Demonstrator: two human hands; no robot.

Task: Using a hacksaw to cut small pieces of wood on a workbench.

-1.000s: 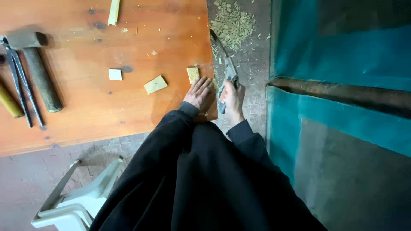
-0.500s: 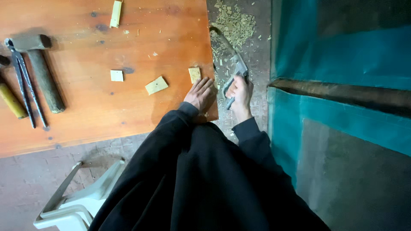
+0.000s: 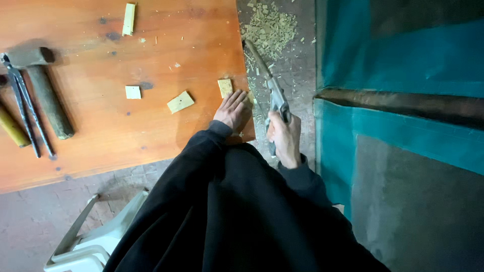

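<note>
Handsaw [image 3: 267, 83]: held off the right edge of the orange wooden surface [image 3: 101, 116], above the grey floor, its long axis running from the handle near the person's body up and slightly leftward to the tip, close to a heap of sawdust [image 3: 269, 27]. Right hand [image 3: 285, 138] is wrapped tight around the saw's grey handle, grip closed on it, knuckles toward the camera; blade lies forward of that grip, nearly parallel to the surface's edge and just beside it. Left hand [image 3: 233, 110] lies flat, fingers spread, palm down on the corner of the surface, holding nothing between the fingers. Fingertips almost touch a small pale wood offcut [image 3: 225, 86] at the very edge; whether they press it I cannot tell. So the blade sits to the right of the left hand, with the offcut between fingertips and blade line, and the left hand is the nearer one to that piece. Farther left on the surface, well apart: a second tilted offcut [image 3: 180, 102], a small square piece [image 3: 133, 92], a longer strip [image 3: 129, 19] near the top edge, a hammer [image 3: 43, 88], pincers [image 3: 25, 111], and a yellow-handled tool [image 3: 12, 128] partly cut off. White plastic chair [image 3: 85, 242] below; teal panels [image 3: 398, 55] on the right.
</note>
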